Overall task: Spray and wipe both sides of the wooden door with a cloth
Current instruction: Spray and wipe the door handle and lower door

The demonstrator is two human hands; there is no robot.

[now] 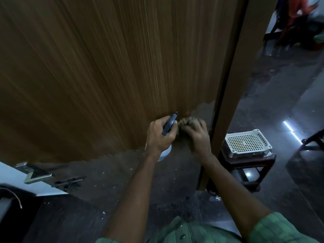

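The wooden door [108, 71] fills most of the head view, brown with a vertical grain, its bottom edge near the dark floor. My left hand [160, 135] grips a spray bottle [171, 123] with a dark nozzle and a white body, the nozzle pointing at the door's lower part. Right beside it, my right hand [197, 135] holds a bunched brownish cloth [188, 122] against the door close to its right edge. Most of the cloth is hidden under my fingers.
The door frame [233, 95] runs up just right of my hands. Behind it a white perforated basket [247, 142] sits on a small dark stool [249, 165]. A metal handle [37, 176] and a latch [69, 182] lie at lower left. Dark furniture stands at upper right.
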